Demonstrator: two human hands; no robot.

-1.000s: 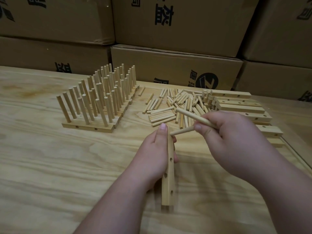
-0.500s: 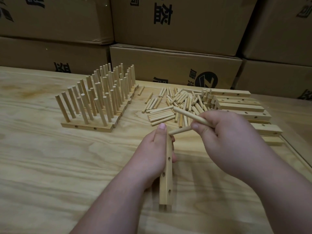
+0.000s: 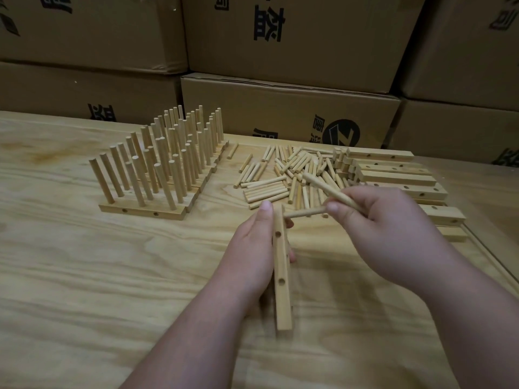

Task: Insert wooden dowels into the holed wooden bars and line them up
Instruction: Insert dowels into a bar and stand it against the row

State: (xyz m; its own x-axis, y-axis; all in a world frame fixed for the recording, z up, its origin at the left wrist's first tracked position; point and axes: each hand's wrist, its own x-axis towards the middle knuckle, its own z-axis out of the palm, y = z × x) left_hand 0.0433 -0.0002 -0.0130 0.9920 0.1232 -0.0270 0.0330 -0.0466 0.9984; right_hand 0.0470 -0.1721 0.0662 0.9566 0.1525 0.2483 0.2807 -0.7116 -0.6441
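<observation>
My left hand [image 3: 252, 248] grips a holed wooden bar [image 3: 281, 276] that stands on its long edge on the table, pointing away from me. Round holes show along its right face. My right hand [image 3: 384, 228] holds two dowels. One dowel [image 3: 304, 213] is pinched near my fingertips and its far end meets the bar's top end. A second dowel [image 3: 328, 190] sticks out up and left from my fist.
Finished bars with upright dowels [image 3: 165, 164] stand in rows at the left. Loose dowels [image 3: 283, 175] lie heaped in the middle, and stacked holed bars [image 3: 393, 175] lie at the right. Cardboard boxes [image 3: 280, 113] wall off the table's far side.
The pinched dowel's tip has moved left to the bar's top end. Both hands otherwise keep their places.
</observation>
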